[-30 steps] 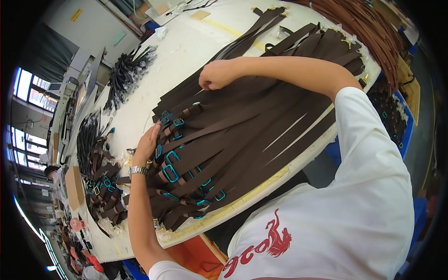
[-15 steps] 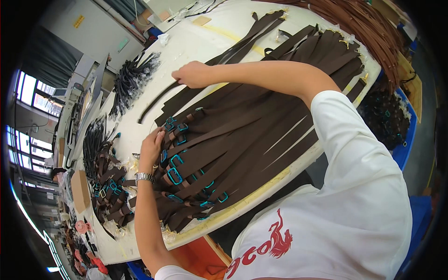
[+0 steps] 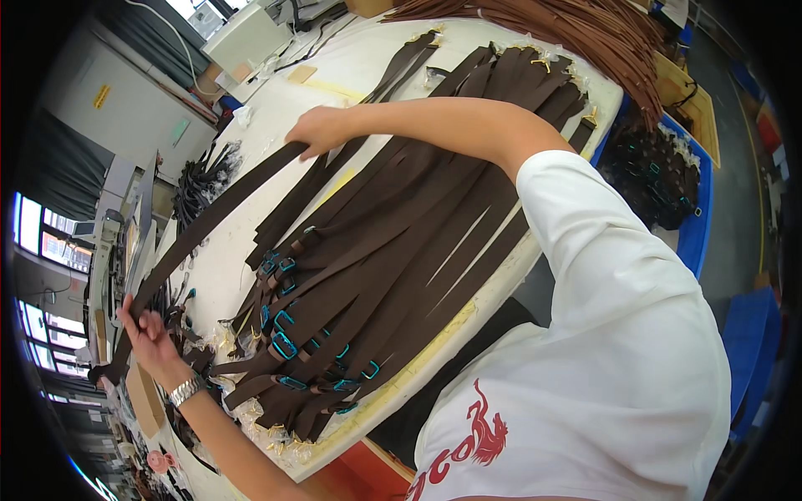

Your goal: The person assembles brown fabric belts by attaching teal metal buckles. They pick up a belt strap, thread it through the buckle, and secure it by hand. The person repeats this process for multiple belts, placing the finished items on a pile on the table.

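Note:
A dark brown belt [image 3: 219, 204] stretches above the table between my two hands. My right hand [image 3: 322, 130] is closed round its upper end, with the arm reaching across the table. At the lower left, my left hand [image 3: 152, 341] has the belt between thumb and fingers, some fingers loosely curled. Past that hand the strap runs down to a dark, bunched end [image 3: 102, 374], whose details are too small to make out. Beneath my arms lies a wide pile of similar brown belts [image 3: 393, 225], many with buckles [image 3: 285, 345] edged in bright blue film.
Bundles of thin black straps [image 3: 200, 179] lie on the white table [image 3: 276, 125] at the left. Reddish-brown strips [image 3: 551, 29] cover the far edge. A blue bin [image 3: 693, 238] with dark belts stands at the right, near a yellow crate [image 3: 687, 108].
The belt has come up off the table and now spans both hands. My left hand has moved from the buckles toward the lower left. The view has shifted slightly.

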The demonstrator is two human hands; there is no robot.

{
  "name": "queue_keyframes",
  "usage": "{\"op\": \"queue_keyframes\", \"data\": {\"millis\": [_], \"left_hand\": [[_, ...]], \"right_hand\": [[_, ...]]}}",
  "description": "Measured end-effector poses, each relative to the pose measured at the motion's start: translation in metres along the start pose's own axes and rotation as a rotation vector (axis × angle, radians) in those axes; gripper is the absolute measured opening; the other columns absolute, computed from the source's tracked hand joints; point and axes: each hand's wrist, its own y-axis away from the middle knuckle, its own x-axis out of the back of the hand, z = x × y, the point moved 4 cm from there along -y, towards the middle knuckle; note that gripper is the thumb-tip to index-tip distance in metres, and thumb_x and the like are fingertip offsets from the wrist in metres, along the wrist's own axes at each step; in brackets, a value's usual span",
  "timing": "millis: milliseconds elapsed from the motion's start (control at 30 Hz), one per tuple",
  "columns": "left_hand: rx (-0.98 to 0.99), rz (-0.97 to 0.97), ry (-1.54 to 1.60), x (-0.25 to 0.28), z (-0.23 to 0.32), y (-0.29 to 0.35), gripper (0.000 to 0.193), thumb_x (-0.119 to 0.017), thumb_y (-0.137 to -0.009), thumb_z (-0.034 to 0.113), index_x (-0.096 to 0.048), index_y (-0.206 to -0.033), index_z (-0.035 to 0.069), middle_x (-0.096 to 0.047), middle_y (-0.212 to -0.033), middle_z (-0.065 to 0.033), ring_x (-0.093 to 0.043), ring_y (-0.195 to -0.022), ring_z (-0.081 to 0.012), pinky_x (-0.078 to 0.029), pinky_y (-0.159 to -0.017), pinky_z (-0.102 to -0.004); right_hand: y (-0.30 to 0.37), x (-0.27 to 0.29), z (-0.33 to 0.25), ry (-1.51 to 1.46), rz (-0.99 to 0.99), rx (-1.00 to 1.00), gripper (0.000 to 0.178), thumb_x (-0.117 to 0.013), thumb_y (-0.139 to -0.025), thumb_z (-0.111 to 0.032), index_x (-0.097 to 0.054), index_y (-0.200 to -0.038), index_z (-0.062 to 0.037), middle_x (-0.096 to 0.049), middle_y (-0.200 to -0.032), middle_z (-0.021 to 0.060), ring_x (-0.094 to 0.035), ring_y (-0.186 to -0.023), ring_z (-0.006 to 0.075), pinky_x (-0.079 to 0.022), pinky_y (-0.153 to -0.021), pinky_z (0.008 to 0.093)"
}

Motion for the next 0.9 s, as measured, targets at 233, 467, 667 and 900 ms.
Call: {"op": "queue_keyframes", "data": {"millis": [233, 467, 667, 900], "left_hand": [[0.063, 0.248, 0.079, 0.079, 0.027, 0.115, 0.044, -0.059, -0.114, 0.035, -0.061, -0.142, 0.001, -0.046, -0.07, 0.0016, -0.033, -0.055, -0.0072, -0.03, -0.054, -0.0248], [0.177, 0.172, 0.259, 0.047, 0.021, 0.233, 0.036, -0.056, -0.115, 0.034, -0.064, -0.13, 0.002, -0.047, -0.065, 0.0025, -0.035, -0.052, -0.0047, -0.028, -0.052, -0.0239], [0.413, 0.0, 0.259, 0.0, 0.003, 0.321, 0.039, -0.041, -0.12, 0.036, -0.059, -0.103, 0.006, -0.046, -0.056, 0.0041, -0.037, -0.043, -0.0032, -0.032, -0.043, -0.0217], [0.615, -0.263, -0.027, -0.066, -0.005, 0.373, 0.045, -0.057, -0.111, 0.032, -0.074, -0.098, -0.007, -0.064, -0.067, -0.0067, -0.046, -0.049, -0.0064, -0.032, -0.044, -0.0232]], "right_hand": [[0.032, 0.098, 0.064, 0.293, 0.285, -0.347, 0.02, -0.075, -0.092, -0.035, -0.075, -0.095, -0.0151, -0.077, -0.092, 0.0097, -0.074, -0.09, 0.0352, -0.057, -0.076, 0.0493], [0.071, 0.218, 0.01, 0.207, 0.228, -0.197, 0.027, -0.079, -0.088, -0.03, -0.074, -0.096, -0.0044, -0.075, -0.091, 0.0218, -0.074, -0.086, 0.0399, -0.057, -0.077, 0.0506], [0.263, 0.258, -0.144, -0.382, -0.906, -0.941, 0.031, -0.092, -0.086, -0.025, -0.079, -0.106, -0.005, -0.078, -0.09, 0.002, -0.07, -0.083, 0.0114, -0.055, -0.076, 0.0313], [0.255, 0.08, -0.317, -0.545, -1.091, -0.158, 0.066, -0.08, -0.091, -0.056, -0.069, -0.133, -0.0045, -0.077, -0.114, 0.0174, -0.072, -0.108, 0.0383, -0.056, -0.093, 0.0444]]}}
